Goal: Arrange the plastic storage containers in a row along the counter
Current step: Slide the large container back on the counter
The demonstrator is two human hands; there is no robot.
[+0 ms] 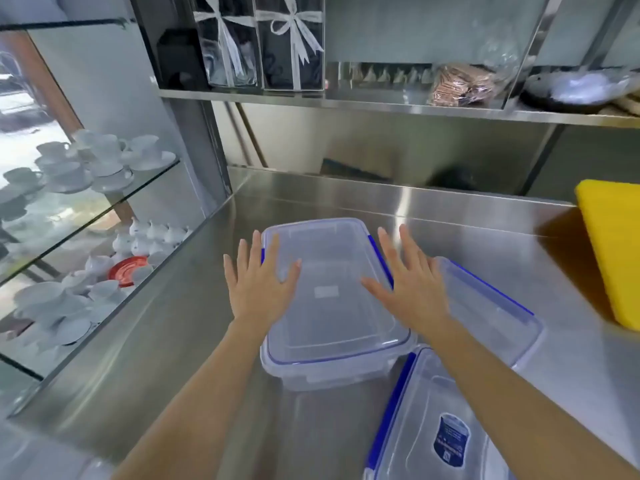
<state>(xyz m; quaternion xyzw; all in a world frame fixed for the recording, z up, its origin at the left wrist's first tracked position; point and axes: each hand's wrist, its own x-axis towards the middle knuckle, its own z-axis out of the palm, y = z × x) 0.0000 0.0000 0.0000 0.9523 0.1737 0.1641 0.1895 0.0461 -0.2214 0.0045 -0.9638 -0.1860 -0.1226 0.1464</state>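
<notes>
I am holding my left hand (pixel 258 284) spread flat at the left edge of the clear lidded rectangular plastic container with blue clips (pixel 332 306), centred on the steel surface (pixel 467 233); my right hand (pixel 412 285) is likewise spread at its right edge. Judged light, stiff and slippery: grip both long sides.

Both forearms are bare to the near picture edge, with no sleeves visible, and the left hand (pixel 258 284) and right hand (pixel 410 287) are bare.

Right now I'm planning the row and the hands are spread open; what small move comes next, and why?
Probably close both open hands, left and right, onto the sides of the middle container; they hover over its lid, gripping nothing, and two other containers crowd its right side.
</notes>
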